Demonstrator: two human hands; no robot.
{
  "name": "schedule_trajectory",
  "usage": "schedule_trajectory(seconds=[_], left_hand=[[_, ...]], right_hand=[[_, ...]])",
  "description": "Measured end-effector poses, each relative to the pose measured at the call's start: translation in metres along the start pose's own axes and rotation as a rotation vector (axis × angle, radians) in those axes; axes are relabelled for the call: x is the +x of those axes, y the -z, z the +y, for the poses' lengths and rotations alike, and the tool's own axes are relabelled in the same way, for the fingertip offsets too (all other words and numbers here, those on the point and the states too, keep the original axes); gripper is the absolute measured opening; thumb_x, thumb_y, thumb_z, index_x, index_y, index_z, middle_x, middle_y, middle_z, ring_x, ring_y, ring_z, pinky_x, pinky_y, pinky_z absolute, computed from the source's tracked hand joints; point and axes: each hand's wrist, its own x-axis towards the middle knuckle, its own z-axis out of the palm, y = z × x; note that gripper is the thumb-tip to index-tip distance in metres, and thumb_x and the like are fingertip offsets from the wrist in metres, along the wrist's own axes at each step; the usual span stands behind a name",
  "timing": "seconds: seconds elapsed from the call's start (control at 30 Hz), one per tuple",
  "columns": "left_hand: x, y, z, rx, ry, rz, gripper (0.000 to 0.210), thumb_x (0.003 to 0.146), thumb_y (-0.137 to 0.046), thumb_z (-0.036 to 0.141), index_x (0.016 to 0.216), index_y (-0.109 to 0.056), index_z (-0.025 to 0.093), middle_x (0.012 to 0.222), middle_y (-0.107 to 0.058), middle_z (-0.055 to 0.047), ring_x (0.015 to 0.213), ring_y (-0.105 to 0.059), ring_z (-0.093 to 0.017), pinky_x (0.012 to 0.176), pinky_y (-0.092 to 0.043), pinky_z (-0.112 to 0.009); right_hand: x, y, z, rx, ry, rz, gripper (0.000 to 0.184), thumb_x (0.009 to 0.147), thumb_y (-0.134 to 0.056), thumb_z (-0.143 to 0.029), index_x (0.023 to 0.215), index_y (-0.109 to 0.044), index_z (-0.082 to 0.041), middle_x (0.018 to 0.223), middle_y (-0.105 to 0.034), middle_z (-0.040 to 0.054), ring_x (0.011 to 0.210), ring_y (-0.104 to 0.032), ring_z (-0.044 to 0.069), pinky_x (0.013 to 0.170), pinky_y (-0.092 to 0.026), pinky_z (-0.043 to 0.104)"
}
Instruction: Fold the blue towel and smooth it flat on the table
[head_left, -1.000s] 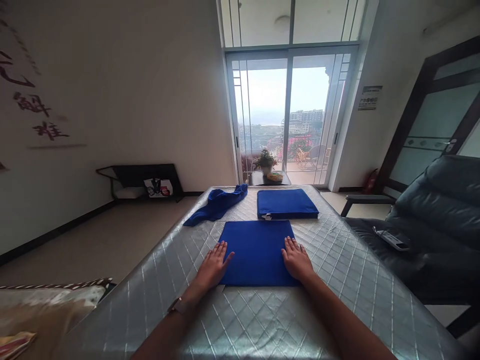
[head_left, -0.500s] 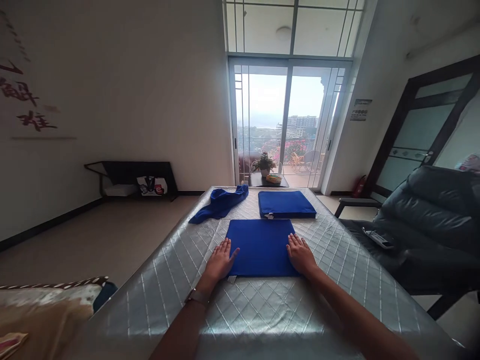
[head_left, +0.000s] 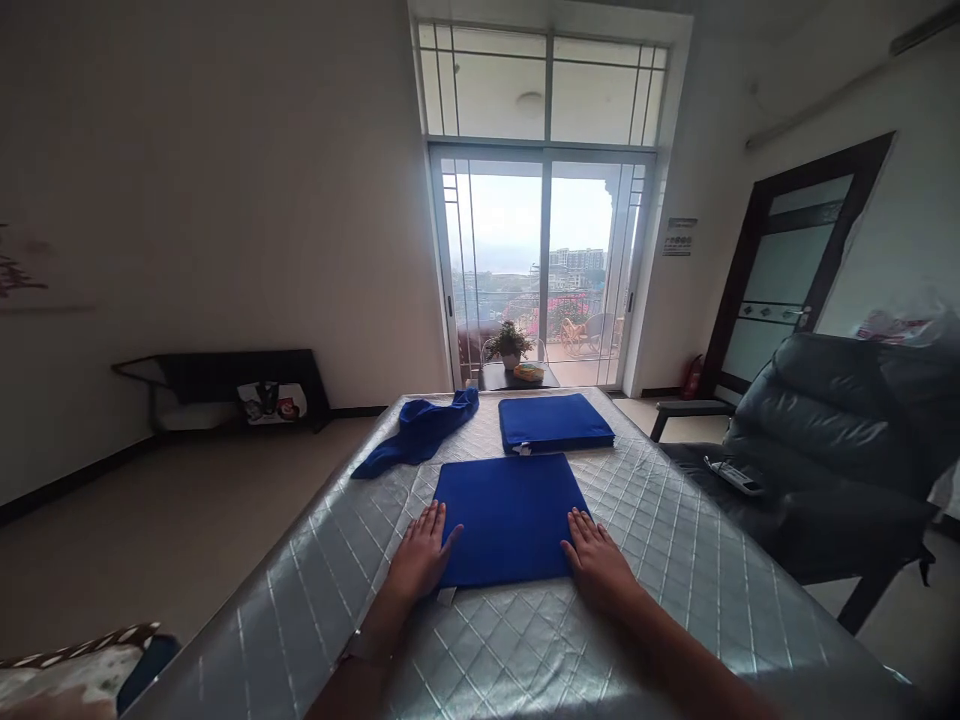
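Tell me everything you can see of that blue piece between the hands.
The blue piece looks like smooth cloth, four-sided, plain and flat. A small pale tag pokes out at its near edge, toward the left corner. It lies on the silver quilted cover, just nearer than the blue stack. The left hand and right hand rest on its opposite side edges.

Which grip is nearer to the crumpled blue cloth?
Left. The left grip is on the near side of the crumpled blue cloth; the right grip is farther off, across the flat blue cloth to the right.
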Motion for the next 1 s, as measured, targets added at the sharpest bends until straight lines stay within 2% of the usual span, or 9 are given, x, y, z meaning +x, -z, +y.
schedule_trajectory(seconds=[0.13,0.23,0.37,0.47,0.57,0.63,0.7,0.8,1.0], left_hand=[[0.001,0.006,0.009,-0.1,-0.096,0.016,0.063,0.101,-0.027,0.051,0.154,-0.03,0.016,0.162,-0.022,-0.017,0.15,-0.021,-0.026,0.119,-0.026,-0.051],[0.0,0.007,0.033,-0.163,-0.211,0.032,0.06,0.102,-0.027,0.049,0.153,-0.032,0.018,0.162,-0.023,-0.014,0.149,-0.023,-0.024,0.119,-0.03,-0.046],[-0.001,0.003,0.096,-0.14,-0.438,0.014,0.065,0.1,-0.03,0.057,0.153,-0.034,0.02,0.161,-0.028,-0.012,0.148,-0.026,-0.024,0.118,-0.033,-0.044],[0.003,-0.001,0.151,-0.111,-0.542,-0.028,0.069,0.099,-0.027,0.06,0.153,-0.033,0.017,0.159,-0.03,-0.013,0.148,-0.025,-0.025,0.121,-0.028,-0.047],[0.009,-0.003,0.192,-0.139,-0.537,-0.035,0.066,0.101,-0.018,0.056,0.154,-0.031,0.017,0.16,-0.028,-0.012,0.15,-0.021,-0.023,0.123,-0.023,-0.046],[0.01,-0.003,0.205,-0.165,-0.478,-0.055,0.068,0.102,-0.013,0.055,0.154,-0.031,0.015,0.16,-0.027,-0.012,0.15,-0.02,-0.022,0.123,-0.022,-0.045],[0.008,-0.004,0.207,-0.177,-0.426,-0.093,0.071,0.101,-0.009,0.057,0.154,-0.03,0.014,0.16,-0.027,-0.012,0.15,-0.02,-0.023,0.123,-0.02,-0.045],[0.001,-0.004,0.191,-0.146,-0.378,-0.129,0.077,0.099,-0.009,0.061,0.154,-0.029,0.012,0.161,-0.026,-0.011,0.15,-0.02,-0.023,0.124,-0.019,-0.044],[-0.019,0.005,0.109,0.033,-0.189,-0.175,0.074,0.099,-0.008,0.059,0.155,-0.026,0.014,0.163,-0.02,-0.009,0.151,-0.016,-0.025,0.122,-0.018,-0.047]], right_hand=[[0.0,0.0,0.001,0.025,0.011,0.006,0.067,0.099,-0.017,-0.044,0.156,-0.019,-0.008,0.164,-0.013,0.0072,0.152,-0.008,0.019,0.123,-0.008,0.039],[-0.001,0.0,0.001,0.05,0.015,0.026,0.067,0.1,-0.017,-0.044,0.156,-0.021,-0.007,0.164,-0.014,0.0083,0.152,-0.009,0.02,0.123,-0.009,0.038],[-0.002,-0.001,0.002,0.067,0.027,0.055,0.067,0.099,-0.019,-0.042,0.155,-0.024,-0.005,0.163,-0.017,0.0106,0.152,-0.012,0.021,0.123,-0.01,0.038],[-0.001,-0.004,0.004,0.051,0.049,0.058,0.066,0.099,-0.02,-0.04,0.155,-0.023,-0.005,0.163,-0.018,0.0117,0.152,-0.012,0.023,0.123,-0.011,0.039],[0.0,-0.008,0.008,0.018,0.072,0.054,0.064,0.097,-0.024,-0.032,0.155,-0.021,-0.005,0.164,-0.015,0.0111,0.152,-0.012,0.022,0.123,-0.01,0.039],[0.001,-0.01,0.01,0.003,0.08,0.054,0.065,0.096,-0.027,-0.028,0.156,-0.018,-0.007,0.164,-0.014,0.0102,0.152,-0.012,0.022,0.123,-0.011,0.038],[0.001,-0.01,0.01,0.005,0.081,0.052,0.065,0.096,-0.026,-0.03,0.156,-0.019,-0.007,0.164,-0.014,0.01,0.152,-0.012,0.022,0.123,-0.011,0.038],[0.002,-0.009,0.009,0.032,0.065,0.049,0.064,0.098,-0.021,-0.035,0.155,-0.022,-0.006,0.164,-0.017,0.0109,0.152,-0.012,0.022,0.123,-0.012,0.039],[0.0,-0.006,0.004,0.066,0.03,0.065,0.067,0.099,-0.021,-0.041,0.155,-0.024,-0.004,0.163,-0.017,0.0114,0.152,-0.012,0.021,0.123,-0.008,0.037]])
